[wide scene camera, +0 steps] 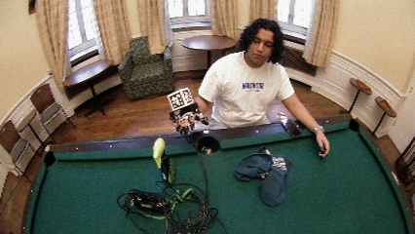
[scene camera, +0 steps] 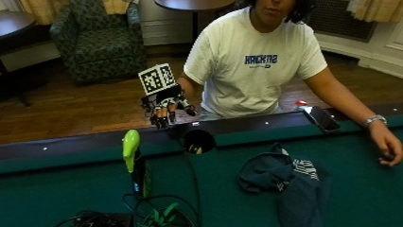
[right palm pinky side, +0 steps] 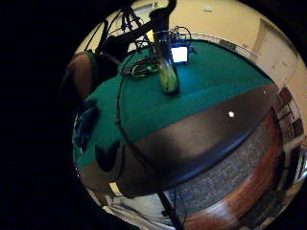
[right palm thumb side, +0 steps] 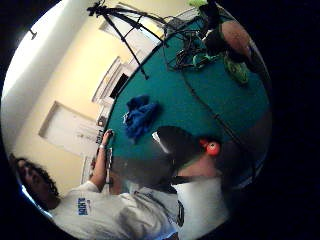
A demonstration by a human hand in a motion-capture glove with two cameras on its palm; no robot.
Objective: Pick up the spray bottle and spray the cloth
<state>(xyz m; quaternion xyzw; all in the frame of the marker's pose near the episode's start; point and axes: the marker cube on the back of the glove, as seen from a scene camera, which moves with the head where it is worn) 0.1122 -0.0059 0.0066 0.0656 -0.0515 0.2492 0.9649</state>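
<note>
In the outside view the gloved right hand point(scene camera: 167, 108) hangs in the air in the upper-left middle of the frame, above the dark wooden rail point(scene camera: 75, 149) of a pool table and touching nothing. Its fingers point downward, relaxed and slightly parted, with nothing held between them.

The spray bottle point(scene camera: 133, 163) stands upright on the green felt point(scene camera: 69, 189) left of centre, its lime-green head uppermost and a darker body below; what the lower part looks like is hard to make out. It is near the hand but apart from it, further into the table. The dark blue cloth point(scene camera: 283, 177) lies crumpled on the felt at right of centre, well apart from the bottle. The bare hand point(scene camera: 389, 146) rests on the felt at the far right edge.

This looks like the reach, with the pick-up not yet done. The next move calls for bringing the hand forward and down over the rail to the bottle, closing round its neck with a finger at the trigger.
</note>
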